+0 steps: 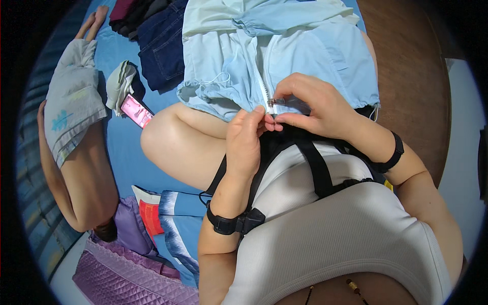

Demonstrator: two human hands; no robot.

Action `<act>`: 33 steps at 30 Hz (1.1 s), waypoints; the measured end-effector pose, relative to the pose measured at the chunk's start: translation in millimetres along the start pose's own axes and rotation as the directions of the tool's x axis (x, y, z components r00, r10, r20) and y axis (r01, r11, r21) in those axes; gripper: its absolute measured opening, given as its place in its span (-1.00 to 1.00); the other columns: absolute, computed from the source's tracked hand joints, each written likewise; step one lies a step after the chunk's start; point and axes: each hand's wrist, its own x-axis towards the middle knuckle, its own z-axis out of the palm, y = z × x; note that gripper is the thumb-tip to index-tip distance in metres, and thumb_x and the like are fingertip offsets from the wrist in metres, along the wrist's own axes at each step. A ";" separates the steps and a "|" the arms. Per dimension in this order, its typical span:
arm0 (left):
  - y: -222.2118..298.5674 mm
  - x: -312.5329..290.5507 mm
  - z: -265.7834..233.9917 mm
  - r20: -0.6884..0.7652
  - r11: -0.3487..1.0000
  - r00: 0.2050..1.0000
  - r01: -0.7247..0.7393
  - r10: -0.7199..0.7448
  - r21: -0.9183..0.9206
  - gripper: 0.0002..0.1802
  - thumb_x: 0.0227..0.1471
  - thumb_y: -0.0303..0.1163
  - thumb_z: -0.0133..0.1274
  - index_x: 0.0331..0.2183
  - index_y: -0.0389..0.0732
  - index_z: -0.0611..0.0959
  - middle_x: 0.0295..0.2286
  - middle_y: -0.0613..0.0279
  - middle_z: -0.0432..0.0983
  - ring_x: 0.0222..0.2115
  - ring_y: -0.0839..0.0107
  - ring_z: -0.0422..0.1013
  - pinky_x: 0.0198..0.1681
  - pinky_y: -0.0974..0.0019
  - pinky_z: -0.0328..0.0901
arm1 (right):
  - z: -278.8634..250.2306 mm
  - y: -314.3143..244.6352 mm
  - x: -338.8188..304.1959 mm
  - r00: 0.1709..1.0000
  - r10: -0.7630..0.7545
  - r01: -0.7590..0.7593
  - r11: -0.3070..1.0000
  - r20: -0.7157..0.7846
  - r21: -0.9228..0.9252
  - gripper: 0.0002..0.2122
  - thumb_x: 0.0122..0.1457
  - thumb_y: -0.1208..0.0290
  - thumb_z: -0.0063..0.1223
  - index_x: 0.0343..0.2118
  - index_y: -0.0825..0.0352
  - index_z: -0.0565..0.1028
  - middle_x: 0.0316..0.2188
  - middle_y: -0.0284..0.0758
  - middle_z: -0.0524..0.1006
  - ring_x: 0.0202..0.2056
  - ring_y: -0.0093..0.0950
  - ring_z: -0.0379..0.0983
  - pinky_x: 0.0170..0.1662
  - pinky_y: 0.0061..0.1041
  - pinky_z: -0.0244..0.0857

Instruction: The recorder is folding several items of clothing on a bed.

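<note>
A pale blue jacket (310, 56) lies spread over my lap, its front edges running toward me. My left hand (246, 134) pinches the bottom end of the jacket's zipper (265, 90), thumb on top. Just right of it, my right hand (315, 109) has its thumb and forefinger curled at the zipper slider (271, 102), close to the hem. The fingers of both hands nearly meet there. A white drawcord (218, 78) loops out of the jacket's left side. What lies under the fingertips is partly hidden.
Folded dark jeans (161, 51) and dark clothes lie beyond on the blue bed sheet (124, 168). A pink phone (136, 111) rests by my knee beside a white and black cloth bundle (122, 84). Another person (89, 178) lies at the left. Purple quilted bedding (122, 274) is at lower left.
</note>
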 end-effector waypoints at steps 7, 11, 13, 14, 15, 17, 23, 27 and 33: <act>-14.8 3.4 -2.5 0.007 0.999 1.000 0.019 -0.019 0.029 -0.77 0.05 -0.37 -0.11 -0.52 -0.33 0.46 -0.56 0.19 0.42 -0.53 0.47 0.38 -0.38 0.45 0.29 | 2.4 7.2 -5.0 0.829 0.494 -0.557 0.703 0.261 0.442 -0.88 -0.04 0.49 0.09 -0.44 0.40 0.45 -0.62 -0.44 0.42 -0.55 -0.71 0.29 -0.44 -0.69 0.22; -16.6 5.3 -0.9 -0.012 0.994 1.000 0.019 -0.017 0.106 -0.77 0.06 -0.39 -0.10 -0.47 -0.38 0.50 -0.53 0.18 0.45 -0.52 0.51 0.39 -0.39 0.48 0.30 | 0.4 6.1 -6.1 0.825 0.496 -0.564 0.756 0.273 0.331 -0.90 -0.04 0.50 0.08 -0.47 0.40 0.44 -0.60 -0.40 0.42 -0.55 -0.66 0.31 -0.45 -0.67 0.21; -15.8 5.4 1.1 0.002 0.991 1.000 -0.002 0.002 0.134 -0.77 0.06 -0.39 -0.10 -0.45 -0.38 0.51 -0.53 0.19 0.45 -0.51 0.52 0.38 -0.39 0.49 0.30 | 1.0 7.0 -7.9 0.944 0.304 -0.326 0.918 0.129 0.226 -0.90 -0.04 0.50 0.06 -0.51 0.40 0.41 -0.59 -0.32 0.40 -0.55 -0.55 0.34 -0.46 -0.62 0.22; -15.4 5.3 2.1 0.018 0.987 1.000 -0.026 0.024 0.162 -0.77 0.07 -0.39 -0.11 -0.43 -0.39 0.51 -0.52 0.20 0.46 -0.51 0.54 0.38 -0.39 0.50 0.30 | 0.7 6.4 -8.3 0.943 0.306 -0.329 0.917 0.130 0.227 -0.90 -0.04 0.50 0.06 -0.51 0.40 0.41 -0.59 -0.32 0.40 -0.55 -0.55 0.34 -0.46 -0.62 0.22; -15.2 5.1 2.8 0.017 0.986 1.000 -0.025 0.022 0.162 -0.77 0.07 -0.39 -0.11 -0.43 -0.39 0.51 -0.52 0.20 0.46 -0.51 0.54 0.38 -0.39 0.50 0.30 | 0.6 5.1 -8.1 0.957 0.271 -0.288 0.936 0.108 0.204 -0.89 -0.06 0.50 0.07 -0.52 0.40 0.39 -0.59 -0.29 0.39 -0.55 -0.50 0.35 -0.46 -0.60 0.23; -14.8 4.1 3.9 0.021 0.983 0.997 -0.077 0.074 0.170 -0.78 0.07 -0.40 -0.10 -0.43 -0.38 0.52 -0.52 0.23 0.46 -0.51 0.57 0.37 -0.39 0.51 0.30 | 1.7 3.5 -8.4 0.968 0.236 -0.248 0.952 0.088 0.181 -0.89 -0.07 0.51 0.07 -0.53 0.40 0.38 -0.58 -0.26 0.38 -0.54 -0.44 0.35 -0.46 -0.57 0.24; -12.2 2.2 6.6 0.015 0.963 0.994 -0.107 0.107 0.248 -0.77 0.07 -0.40 -0.09 -0.46 -0.39 0.52 -0.56 0.25 0.46 -0.52 0.60 0.35 -0.40 0.56 0.25 | 4.9 0.5 -9.9 0.983 0.171 -0.179 0.971 0.063 0.157 -0.85 -0.10 0.49 0.13 -0.52 0.38 0.38 -0.58 -0.33 0.39 -0.54 -0.49 0.36 -0.46 -0.60 0.24; -14.9 3.7 0.0 0.023 0.956 0.996 -0.093 0.090 0.279 -0.76 0.07 -0.39 -0.09 -0.47 -0.39 0.53 -0.57 0.26 0.46 -0.54 0.60 0.34 -0.43 0.55 0.24 | 8.0 -1.7 -11.2 0.979 0.195 -0.199 0.977 0.055 0.077 -0.85 -0.11 0.49 0.14 -0.51 0.37 0.38 -0.58 -0.32 0.41 -0.54 -0.48 0.39 -0.47 -0.59 0.25; -11.1 1.9 -3.0 0.032 0.904 0.995 -0.095 0.090 0.417 -0.74 0.05 -0.35 -0.08 -0.46 -0.38 0.54 -0.58 0.27 0.45 -0.56 0.61 0.32 -0.47 0.53 0.22 | 5.9 -2.3 -12.0 0.984 0.177 -0.178 0.984 0.027 0.008 -0.88 -0.08 0.51 0.12 -0.50 0.37 0.39 -0.59 -0.32 0.41 -0.55 -0.50 0.38 -0.47 -0.62 0.24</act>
